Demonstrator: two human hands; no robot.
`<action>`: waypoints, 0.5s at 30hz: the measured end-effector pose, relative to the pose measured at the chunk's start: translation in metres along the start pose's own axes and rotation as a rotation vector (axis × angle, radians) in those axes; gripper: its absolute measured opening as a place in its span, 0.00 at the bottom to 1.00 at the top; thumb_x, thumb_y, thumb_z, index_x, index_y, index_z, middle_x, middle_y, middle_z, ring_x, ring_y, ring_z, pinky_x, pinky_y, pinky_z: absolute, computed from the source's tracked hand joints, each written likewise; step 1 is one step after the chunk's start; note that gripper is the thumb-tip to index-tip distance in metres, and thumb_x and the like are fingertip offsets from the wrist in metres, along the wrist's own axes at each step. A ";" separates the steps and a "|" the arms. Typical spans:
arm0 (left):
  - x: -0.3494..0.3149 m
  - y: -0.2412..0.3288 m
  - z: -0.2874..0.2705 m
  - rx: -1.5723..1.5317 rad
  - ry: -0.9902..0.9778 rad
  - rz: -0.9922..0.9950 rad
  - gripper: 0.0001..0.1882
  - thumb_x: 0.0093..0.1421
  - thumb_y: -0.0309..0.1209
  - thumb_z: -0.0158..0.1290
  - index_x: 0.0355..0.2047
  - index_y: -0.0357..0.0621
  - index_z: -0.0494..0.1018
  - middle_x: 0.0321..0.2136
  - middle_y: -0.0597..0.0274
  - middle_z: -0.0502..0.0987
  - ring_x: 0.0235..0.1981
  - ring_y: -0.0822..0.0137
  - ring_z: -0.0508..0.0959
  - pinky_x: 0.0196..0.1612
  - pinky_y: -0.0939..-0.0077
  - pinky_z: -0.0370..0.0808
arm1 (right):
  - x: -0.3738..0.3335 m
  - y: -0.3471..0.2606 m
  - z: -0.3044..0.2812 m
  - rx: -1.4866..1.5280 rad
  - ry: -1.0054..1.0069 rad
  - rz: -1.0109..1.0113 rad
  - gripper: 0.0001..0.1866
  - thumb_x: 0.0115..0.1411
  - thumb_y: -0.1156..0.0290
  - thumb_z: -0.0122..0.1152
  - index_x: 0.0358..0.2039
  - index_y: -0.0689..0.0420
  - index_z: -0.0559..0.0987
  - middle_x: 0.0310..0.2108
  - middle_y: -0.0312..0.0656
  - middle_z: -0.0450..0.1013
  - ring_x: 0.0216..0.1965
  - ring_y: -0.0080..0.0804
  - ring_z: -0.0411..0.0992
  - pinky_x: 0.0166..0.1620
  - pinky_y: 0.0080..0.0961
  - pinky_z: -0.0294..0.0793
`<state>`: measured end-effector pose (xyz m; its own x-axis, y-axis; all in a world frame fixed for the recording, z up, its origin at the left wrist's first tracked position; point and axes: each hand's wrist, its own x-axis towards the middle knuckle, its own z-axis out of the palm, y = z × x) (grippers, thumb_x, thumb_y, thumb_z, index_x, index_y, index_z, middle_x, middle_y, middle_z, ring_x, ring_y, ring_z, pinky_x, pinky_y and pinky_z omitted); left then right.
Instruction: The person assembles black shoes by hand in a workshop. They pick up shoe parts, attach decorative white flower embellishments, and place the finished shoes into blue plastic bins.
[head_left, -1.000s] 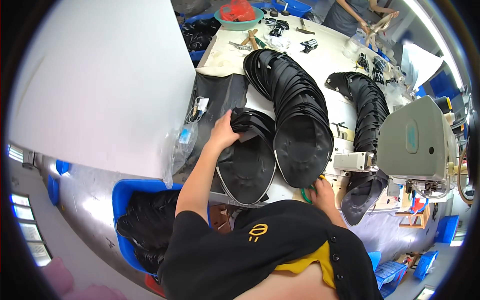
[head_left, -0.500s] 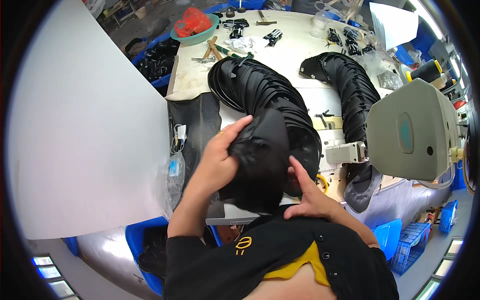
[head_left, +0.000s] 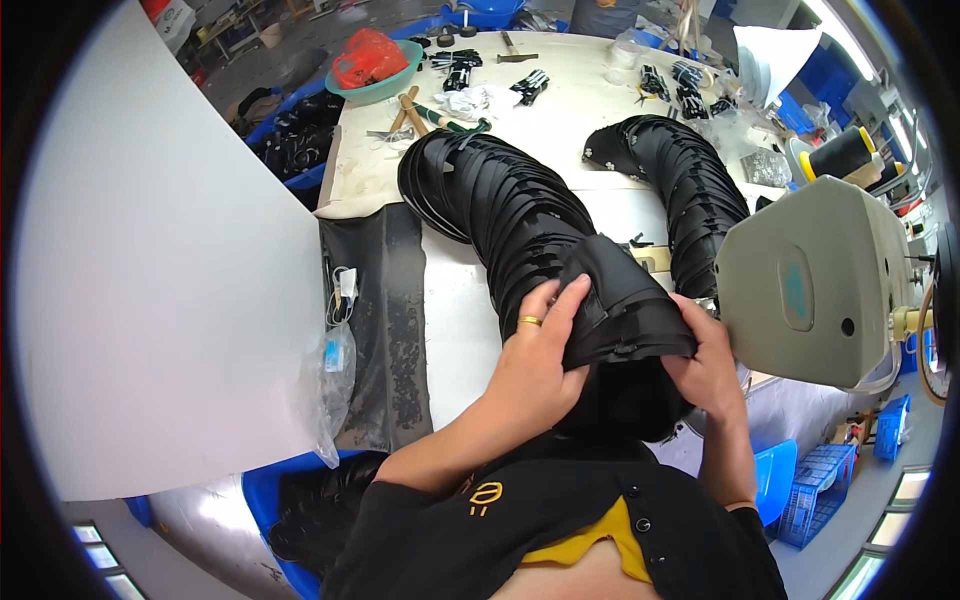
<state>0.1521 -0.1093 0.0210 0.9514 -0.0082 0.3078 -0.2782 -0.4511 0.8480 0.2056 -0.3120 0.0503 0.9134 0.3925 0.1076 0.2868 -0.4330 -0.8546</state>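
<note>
Held between both hands is a black shoe upper (head_left: 630, 305), a curved, leather-like piece with its rim bent toward me. My left hand (head_left: 545, 350), a ring on one finger, grips its left side with the thumb on top. The right side is pinched in my right hand (head_left: 708, 360), close to the sewing machine head (head_left: 805, 285). Just beyond the held piece, a long overlapping row of black uppers (head_left: 490, 195) curves away across the table. Another dark piece (head_left: 625, 400) hangs below the held one; whether they are joined I cannot tell.
A second row of black uppers (head_left: 680, 185) lies behind the machine. Far off on the table (head_left: 570, 75) are a green bowl (head_left: 400, 85) with a red bag, a hammer (head_left: 515, 52) and wooden-handled tools (head_left: 408, 108). A white panel (head_left: 150, 280) stands at left; blue crates (head_left: 815, 490) are lower right.
The upper has moved right, toward the machine, and turned so its rim faces me. My right hand, spread beside it before, now grips its right side.
</note>
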 end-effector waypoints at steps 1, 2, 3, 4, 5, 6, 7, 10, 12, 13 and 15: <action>-0.002 -0.012 0.007 -0.021 -0.026 -0.032 0.38 0.45 0.21 0.54 0.58 0.43 0.54 0.53 0.40 0.57 0.49 0.38 0.66 0.50 0.59 0.68 | 0.001 0.002 0.000 -0.049 -0.050 0.029 0.22 0.46 0.81 0.52 0.45 0.66 0.70 0.35 0.49 0.75 0.39 0.33 0.74 0.44 0.24 0.70; -0.005 -0.022 0.013 -0.064 -0.064 -0.076 0.38 0.46 0.21 0.53 0.59 0.42 0.53 0.53 0.40 0.57 0.50 0.40 0.66 0.51 0.59 0.67 | 0.002 0.009 0.001 -0.097 -0.092 0.061 0.22 0.45 0.81 0.51 0.45 0.66 0.71 0.35 0.47 0.74 0.39 0.31 0.73 0.43 0.23 0.70; -0.009 -0.036 0.021 -0.055 -0.093 -0.128 0.38 0.46 0.21 0.53 0.59 0.42 0.53 0.53 0.41 0.57 0.50 0.40 0.66 0.51 0.59 0.67 | 0.002 0.018 0.003 -0.145 -0.134 0.099 0.22 0.44 0.81 0.50 0.44 0.66 0.72 0.35 0.45 0.74 0.39 0.28 0.72 0.43 0.22 0.69; -0.013 -0.052 0.028 -0.046 -0.122 -0.180 0.37 0.46 0.21 0.53 0.59 0.42 0.53 0.53 0.41 0.57 0.50 0.40 0.66 0.51 0.60 0.67 | 0.005 0.032 0.007 -0.131 -0.222 0.232 0.23 0.43 0.81 0.49 0.43 0.66 0.72 0.34 0.46 0.74 0.38 0.29 0.72 0.43 0.23 0.69; -0.014 -0.068 0.034 -0.038 -0.156 -0.230 0.37 0.46 0.21 0.52 0.59 0.42 0.53 0.53 0.41 0.58 0.50 0.41 0.66 0.51 0.60 0.67 | 0.011 0.045 0.013 -0.178 -0.264 0.287 0.22 0.43 0.80 0.49 0.43 0.66 0.72 0.33 0.46 0.74 0.37 0.29 0.71 0.43 0.23 0.68; -0.016 -0.080 0.041 0.000 -0.137 -0.243 0.36 0.47 0.21 0.51 0.58 0.45 0.55 0.52 0.40 0.59 0.49 0.41 0.66 0.50 0.60 0.68 | 0.018 0.058 0.019 -0.224 -0.305 0.351 0.22 0.43 0.80 0.50 0.43 0.65 0.72 0.32 0.46 0.74 0.36 0.28 0.71 0.43 0.23 0.68; -0.016 -0.088 0.043 0.047 -0.126 -0.256 0.36 0.47 0.21 0.51 0.58 0.47 0.55 0.52 0.40 0.59 0.49 0.41 0.67 0.50 0.60 0.68 | 0.022 0.071 0.025 -0.270 -0.346 0.416 0.22 0.44 0.80 0.51 0.44 0.65 0.72 0.32 0.46 0.73 0.36 0.28 0.70 0.42 0.22 0.68; -0.014 -0.101 0.049 0.147 0.034 -0.236 0.32 0.46 0.17 0.50 0.54 0.49 0.63 0.49 0.42 0.62 0.46 0.41 0.69 0.47 0.60 0.70 | 0.026 0.096 0.047 -0.404 -0.109 0.337 0.22 0.46 0.77 0.55 0.45 0.62 0.72 0.37 0.53 0.73 0.40 0.42 0.73 0.45 0.26 0.69; -0.016 -0.114 0.057 0.106 0.135 -0.009 0.28 0.45 0.16 0.50 0.49 0.47 0.67 0.48 0.44 0.64 0.46 0.43 0.69 0.47 0.60 0.69 | 0.026 0.114 0.057 -0.245 -0.017 0.285 0.22 0.45 0.77 0.57 0.45 0.61 0.71 0.38 0.52 0.73 0.42 0.41 0.72 0.47 0.26 0.68; -0.018 -0.117 0.061 0.084 0.185 0.105 0.26 0.44 0.15 0.50 0.47 0.45 0.69 0.47 0.45 0.65 0.45 0.44 0.69 0.47 0.60 0.69 | 0.024 0.119 0.057 -0.166 0.031 0.258 0.22 0.45 0.78 0.58 0.45 0.61 0.71 0.39 0.51 0.73 0.43 0.40 0.71 0.47 0.26 0.68; -0.031 -0.117 0.071 0.101 0.203 0.273 0.22 0.42 0.15 0.50 0.39 0.47 0.73 0.47 0.53 0.67 0.46 0.48 0.67 0.49 0.60 0.67 | 0.009 0.123 0.055 -0.150 0.037 0.182 0.25 0.44 0.79 0.60 0.46 0.60 0.70 0.41 0.49 0.71 0.45 0.39 0.70 0.48 0.27 0.67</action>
<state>0.1646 -0.1197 -0.1184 0.7956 0.0326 0.6050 -0.4941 -0.5429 0.6791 0.2328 -0.3172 -0.0816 0.9631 0.2684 -0.0202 0.1539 -0.6106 -0.7769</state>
